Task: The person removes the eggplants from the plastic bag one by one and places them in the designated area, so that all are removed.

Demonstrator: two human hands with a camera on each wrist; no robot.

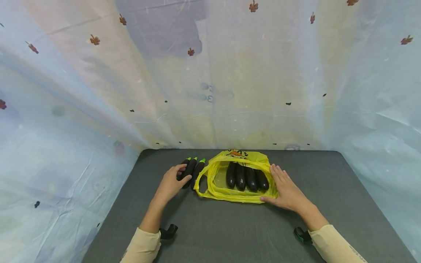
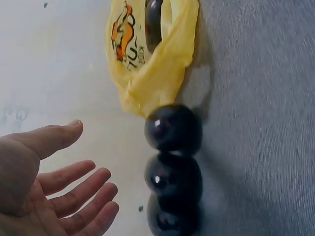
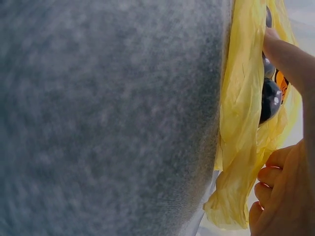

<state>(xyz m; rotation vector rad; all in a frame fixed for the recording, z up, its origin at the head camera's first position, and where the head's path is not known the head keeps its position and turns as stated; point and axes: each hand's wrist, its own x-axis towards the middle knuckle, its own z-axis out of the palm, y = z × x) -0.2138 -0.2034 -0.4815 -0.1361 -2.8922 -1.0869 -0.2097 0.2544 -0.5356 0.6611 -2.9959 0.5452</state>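
A yellow plastic bag (image 1: 227, 195) lies on the table with its mouth towards me. Several dark eggplants (image 1: 241, 178) sit side by side inside it. Left of the bag, three more eggplants (image 1: 197, 173) with green stem ends lie in a row. My left hand (image 1: 170, 185) is over the outer side of that row, thumb and fingers spread; in the left wrist view a gap shows between it and the eggplants (image 2: 174, 128). My right hand (image 1: 288, 191) rests against the bag's right side, fingers extended, its thumb by the front rim. Part of its contact is hidden.
The dark grey table (image 1: 230, 233) reaches back to a pale plastic sheet (image 1: 230, 120) with leaf prints, which hangs behind and at both sides. Dark straps (image 1: 169, 232) sit at both wrists, by the beige sleeves (image 1: 144, 243).
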